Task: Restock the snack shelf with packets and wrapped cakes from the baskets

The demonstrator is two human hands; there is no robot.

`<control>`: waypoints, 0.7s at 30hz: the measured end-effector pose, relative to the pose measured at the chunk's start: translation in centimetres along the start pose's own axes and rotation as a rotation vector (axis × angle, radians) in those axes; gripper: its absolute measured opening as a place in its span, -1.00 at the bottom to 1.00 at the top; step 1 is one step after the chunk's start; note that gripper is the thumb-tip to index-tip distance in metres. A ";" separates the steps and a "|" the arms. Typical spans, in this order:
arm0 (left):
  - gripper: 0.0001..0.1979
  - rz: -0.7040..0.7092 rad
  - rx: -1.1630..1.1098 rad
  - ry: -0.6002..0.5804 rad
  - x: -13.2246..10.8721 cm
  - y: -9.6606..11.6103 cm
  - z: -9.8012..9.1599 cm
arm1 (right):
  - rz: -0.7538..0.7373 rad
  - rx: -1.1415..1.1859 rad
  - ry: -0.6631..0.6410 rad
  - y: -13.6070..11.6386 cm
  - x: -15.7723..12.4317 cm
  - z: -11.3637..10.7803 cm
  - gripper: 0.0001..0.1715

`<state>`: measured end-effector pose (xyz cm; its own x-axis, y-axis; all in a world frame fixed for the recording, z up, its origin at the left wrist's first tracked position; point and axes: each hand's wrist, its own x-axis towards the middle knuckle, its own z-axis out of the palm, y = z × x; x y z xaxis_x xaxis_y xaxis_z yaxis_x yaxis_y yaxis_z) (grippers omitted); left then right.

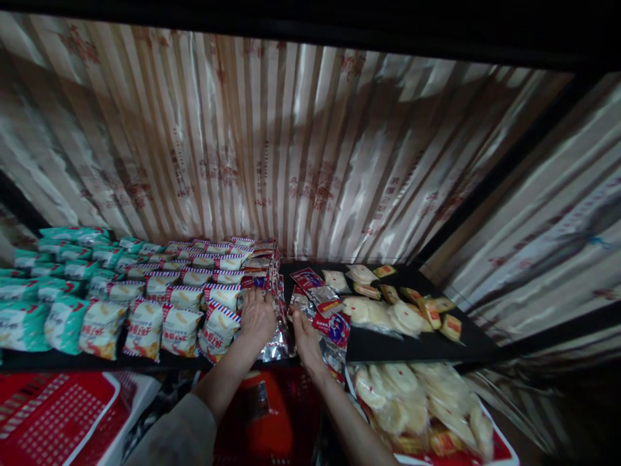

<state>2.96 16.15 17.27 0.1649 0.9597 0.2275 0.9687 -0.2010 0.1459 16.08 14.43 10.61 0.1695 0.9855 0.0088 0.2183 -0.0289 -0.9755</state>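
My left hand point(257, 317) rests palm down on a row of red and silver snack packets point(272, 285) standing on a black shelf point(412, 346), its fingers curled over their tops. My right hand point(305, 336) lies just right of that row, fingers reaching forward against loose red and silver packets point(323, 304). Whether either hand grips a packet is hidden. Red, white and blue striped packets point(194, 304) fill the shelf left of my left hand.
Teal packets point(43, 304) crowd the shelf's far left. Loose round crackers in clear wrap point(388, 314) lie on the right of the shelf. Below it stand red baskets point(53, 414) and a tray of wrapped crackers point(422, 408). Striped foil sheeting point(291, 149) backs the shelf.
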 end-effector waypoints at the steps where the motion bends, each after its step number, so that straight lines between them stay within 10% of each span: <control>1: -0.60 0.011 0.000 0.002 0.0 0.0 0.0 | -0.030 -0.014 0.046 -0.1 -0.3 -0.4 -0.31; 7: -0.56 0.098 -0.048 0.090 -0.8 0.5 -0.4 | -0.269 -0.187 0.366 1.5 -2.8 -5.6 -0.51; 11: -0.58 0.280 -0.199 0.132 -3.3 2.4 -0.3 | -0.065 -0.218 0.585 4.7 -5.7 -9.2 -0.42; 21: -0.59 0.499 -0.475 -0.222 -10.1 6.6 0.7 | 0.276 0.198 0.414 5.6 -7.2 -8.9 -0.15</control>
<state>7.82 5.30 15.26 0.6493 0.7382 0.1831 0.5911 -0.6413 0.4893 24.63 5.73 7.08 0.5688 0.7961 -0.2065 -0.0664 -0.2058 -0.9763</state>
